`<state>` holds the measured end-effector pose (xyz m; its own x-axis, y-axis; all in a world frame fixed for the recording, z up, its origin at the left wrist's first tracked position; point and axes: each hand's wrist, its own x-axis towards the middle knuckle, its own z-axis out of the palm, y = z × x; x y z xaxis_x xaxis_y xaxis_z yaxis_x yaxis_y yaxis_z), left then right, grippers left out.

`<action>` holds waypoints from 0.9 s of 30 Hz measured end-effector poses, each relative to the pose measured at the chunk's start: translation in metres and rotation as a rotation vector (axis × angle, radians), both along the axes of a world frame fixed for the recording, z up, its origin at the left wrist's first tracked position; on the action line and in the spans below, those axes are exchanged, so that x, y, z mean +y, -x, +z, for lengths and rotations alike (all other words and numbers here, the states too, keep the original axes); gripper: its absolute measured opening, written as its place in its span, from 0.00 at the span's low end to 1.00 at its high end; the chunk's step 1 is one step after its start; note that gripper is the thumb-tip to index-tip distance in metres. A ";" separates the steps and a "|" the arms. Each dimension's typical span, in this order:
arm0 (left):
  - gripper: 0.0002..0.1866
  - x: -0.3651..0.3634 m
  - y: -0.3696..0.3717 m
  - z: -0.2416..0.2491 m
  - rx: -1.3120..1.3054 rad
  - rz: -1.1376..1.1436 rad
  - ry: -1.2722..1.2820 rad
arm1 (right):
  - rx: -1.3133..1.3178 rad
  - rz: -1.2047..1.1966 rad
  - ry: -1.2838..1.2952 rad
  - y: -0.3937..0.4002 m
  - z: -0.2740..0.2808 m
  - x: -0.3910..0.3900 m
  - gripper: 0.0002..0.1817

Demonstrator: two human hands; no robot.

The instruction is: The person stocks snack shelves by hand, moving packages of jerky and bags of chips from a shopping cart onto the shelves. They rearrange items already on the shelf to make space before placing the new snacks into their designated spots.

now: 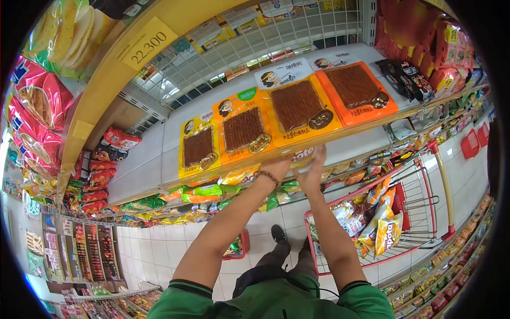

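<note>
Below the yellow front edge of the display shelf, a snack bag [304, 154] with "pota" lettering shows between my two hands. My left hand [277, 166], with a beaded bracelet on its wrist, grips the bag's left side; its fingertips are partly hidden by the shelf edge. On the other side, my right hand [312, 171] holds the bag, fingers pointing up along it and thumb toward the left. More bags, such as a green and orange packet [207, 191], line the lower shelf. Just above my hands lie flat packs of brown strips [300, 106] on the white shelf.
A red-framed shopping cart [425, 202] with several snack bags [389, 234] stands at my right. A red basket [244, 245] sits on the tiled floor by my feet. Red packets [101, 181] are stacked left, and a price label [149, 42] hangs on the upper shelf.
</note>
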<state>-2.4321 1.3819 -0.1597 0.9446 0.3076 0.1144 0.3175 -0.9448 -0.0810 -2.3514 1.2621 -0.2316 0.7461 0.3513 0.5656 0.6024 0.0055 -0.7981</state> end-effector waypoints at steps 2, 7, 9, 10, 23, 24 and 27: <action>0.23 -0.001 -0.003 -0.003 -0.013 0.014 -0.034 | 0.072 0.014 0.115 -0.005 -0.006 -0.003 0.62; 0.20 -0.001 -0.002 -0.007 -0.048 0.007 0.011 | 0.232 0.093 0.343 -0.027 -0.016 0.016 0.55; 0.20 0.005 -0.004 -0.012 -0.048 0.059 0.189 | 0.254 0.068 0.316 -0.030 -0.024 0.022 0.51; 0.20 0.004 -0.002 -0.016 -0.044 0.059 0.191 | 0.266 0.061 0.316 -0.029 -0.029 0.021 0.53; 0.31 -0.009 -0.014 -0.012 -0.167 -0.081 -0.042 | 1.435 0.221 -0.394 0.004 0.015 0.047 0.39; 0.30 -0.018 -0.015 -0.001 -0.014 0.023 0.091 | 1.386 0.260 -0.500 0.002 0.006 0.052 0.40; 0.28 -0.049 0.004 0.018 -0.077 0.072 0.107 | 1.425 0.280 -0.641 0.004 0.002 0.044 0.41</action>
